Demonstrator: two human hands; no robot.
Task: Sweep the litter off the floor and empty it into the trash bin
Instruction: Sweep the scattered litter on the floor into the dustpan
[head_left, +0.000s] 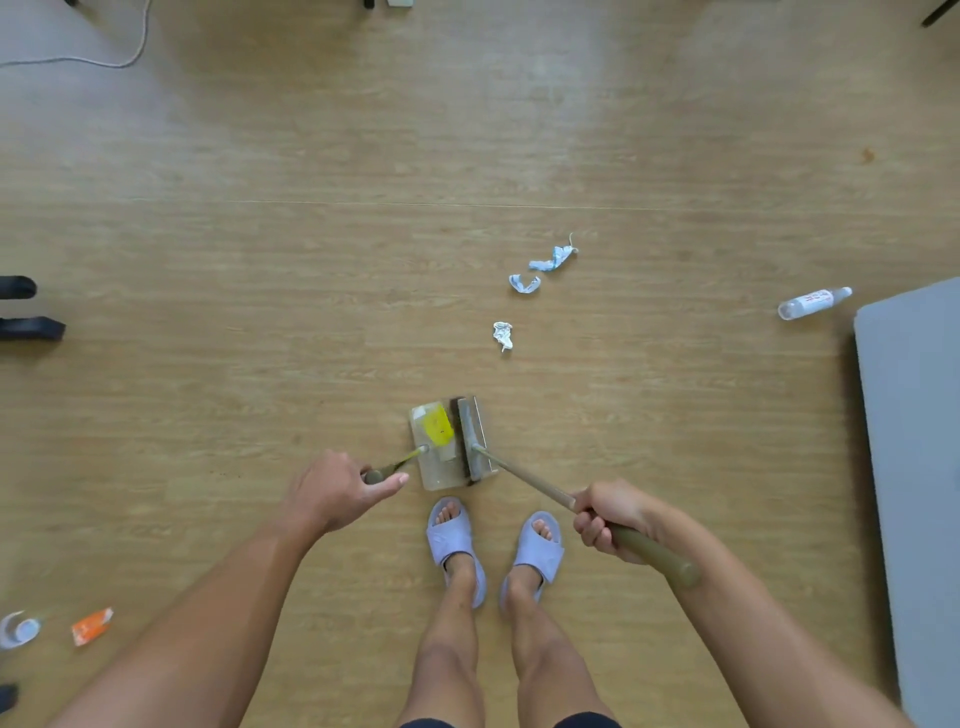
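My left hand (332, 493) grips the handle of a pale dustpan (435, 470) that rests on the wooden floor just ahead of my feet. A yellow wrapper (438, 426) lies in the pan. My right hand (610, 517) holds the olive handle of a broom (471, 436), whose head sits against the pan's right edge. Three crumpled white paper scraps lie farther out: one (503, 335) nearest, two others (524, 283) (554, 259) beyond it. A clear plastic bottle (813, 303) lies at the right. No trash bin is in view.
A grey table (914, 467) fills the right edge. An orange packet (92, 626) and a clear bottle (18, 630) lie at the lower left. Black furniture feet (26, 309) stand at the left edge, and a cable (119, 57) runs across the far left floor. My feet wear lilac slippers (493, 548).
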